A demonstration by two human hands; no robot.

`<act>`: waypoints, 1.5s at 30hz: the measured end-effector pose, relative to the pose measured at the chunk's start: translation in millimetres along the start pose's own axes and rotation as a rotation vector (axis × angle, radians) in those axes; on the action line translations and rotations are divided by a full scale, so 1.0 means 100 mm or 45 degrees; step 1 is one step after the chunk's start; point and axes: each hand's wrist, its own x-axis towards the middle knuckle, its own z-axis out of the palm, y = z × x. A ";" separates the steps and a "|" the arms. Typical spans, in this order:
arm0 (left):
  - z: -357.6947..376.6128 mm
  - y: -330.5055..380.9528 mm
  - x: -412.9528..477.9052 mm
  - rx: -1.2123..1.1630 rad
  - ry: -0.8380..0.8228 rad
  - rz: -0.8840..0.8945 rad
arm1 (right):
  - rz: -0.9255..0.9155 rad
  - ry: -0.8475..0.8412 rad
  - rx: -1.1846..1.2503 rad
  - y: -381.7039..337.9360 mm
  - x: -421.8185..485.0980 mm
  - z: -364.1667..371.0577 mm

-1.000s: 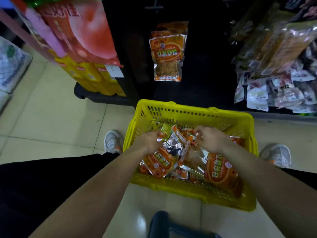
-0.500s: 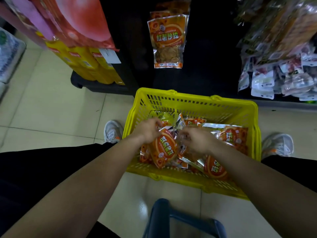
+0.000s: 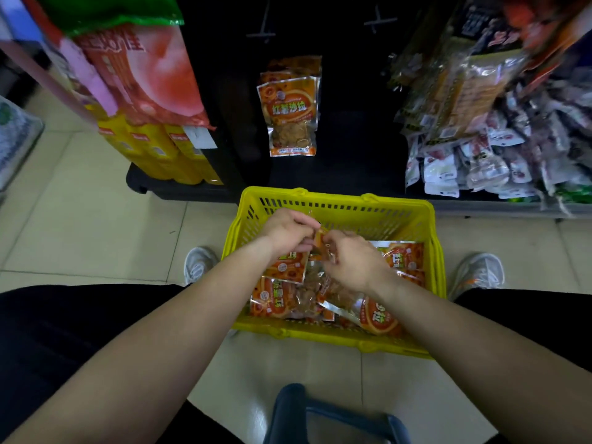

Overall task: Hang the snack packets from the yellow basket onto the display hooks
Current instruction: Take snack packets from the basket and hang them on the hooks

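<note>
A yellow basket (image 3: 339, 208) stands on the floor in front of me, holding several orange snack packets (image 3: 275, 299). My left hand (image 3: 286, 230) and my right hand (image 3: 349, 259) meet above the basket, both pinching the top edge of one orange snack packet (image 3: 290, 265) that hangs below my left hand. Identical packets (image 3: 290, 115) hang on a hook against the dark display panel behind the basket. Two bare display hooks (image 3: 262, 33) stick out higher up on that panel.
Red and yellow packages (image 3: 150, 91) hang on the left rack. Mixed pale and brown packets (image 3: 480, 133) crowd the right shelf. My shoes (image 3: 198, 264) flank the basket on the tiled floor. A blue stool edge (image 3: 320, 415) is below me.
Both hands rose from among the packets in the basket, lifting one packet and coming together at its top edge. The view tilted up toward the display.
</note>
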 end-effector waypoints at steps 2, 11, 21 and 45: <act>0.02 0.06 -0.05 0.025 -0.048 0.034 | 0.022 0.069 0.017 0.03 -0.04 -0.08; 0.03 0.06 -0.06 0.481 0.141 0.357 | -0.002 0.214 0.304 0.17 -0.01 -0.55; -0.26 -0.38 0.27 0.550 0.361 0.168 | 0.381 -0.035 0.012 1.05 0.11 -0.29; -0.24 -0.12 0.20 0.221 0.246 0.323 | 0.079 -0.030 0.232 0.61 0.19 -0.53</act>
